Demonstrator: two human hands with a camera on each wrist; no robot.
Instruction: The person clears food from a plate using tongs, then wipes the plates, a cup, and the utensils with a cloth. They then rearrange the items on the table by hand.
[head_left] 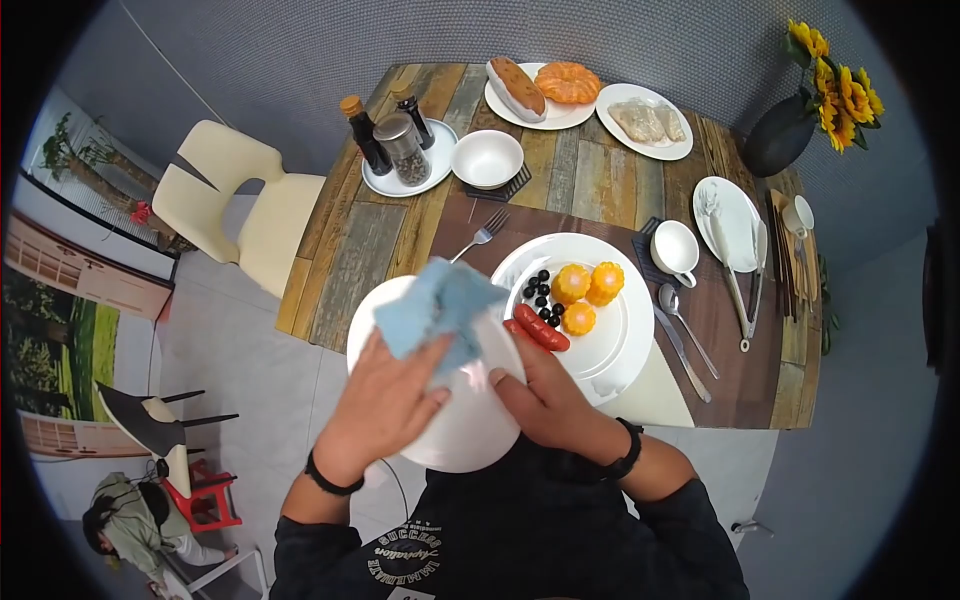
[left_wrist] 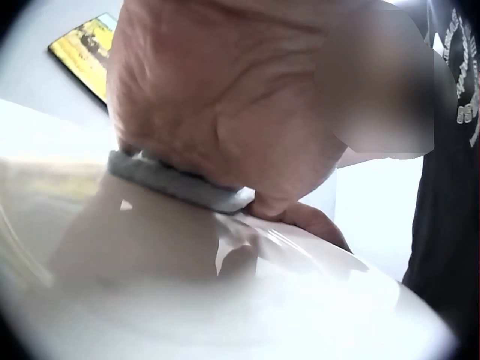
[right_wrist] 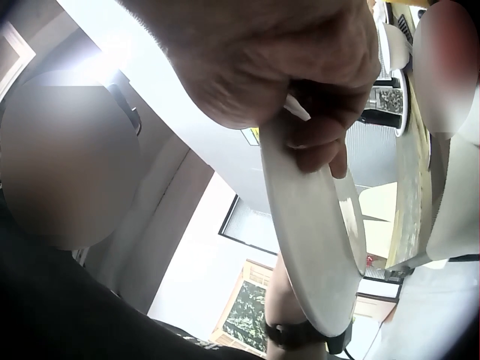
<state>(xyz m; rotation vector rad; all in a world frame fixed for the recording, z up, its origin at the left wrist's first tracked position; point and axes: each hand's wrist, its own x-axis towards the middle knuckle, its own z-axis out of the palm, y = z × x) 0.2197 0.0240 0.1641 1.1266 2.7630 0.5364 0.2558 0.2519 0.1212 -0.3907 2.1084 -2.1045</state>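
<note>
A shallow white plate (head_left: 465,430) is held in front of my chest, tilted, by the near edge of the table. My right hand (head_left: 550,395) grips its rim, thumb on the upper face; the right wrist view shows the plate (right_wrist: 311,232) edge-on below the curled fingers. My left hand (head_left: 385,400) holds a light blue cloth (head_left: 435,305) against the plate's face. The cloth covers the left fingertips in the head view. From the left wrist, the cloth (left_wrist: 176,182) shows as a thin layer between that hand and the glossy plate.
On the table, a large plate (head_left: 625,355) holds sausages (head_left: 540,328), corn pieces (head_left: 571,283) and dark berries. Cutlery, a cup (head_left: 675,250), a bowl (head_left: 487,159), seasoning bottles (head_left: 402,148), food plates and a flower vase (head_left: 778,137) surround it. A person (head_left: 140,520) is at lower left.
</note>
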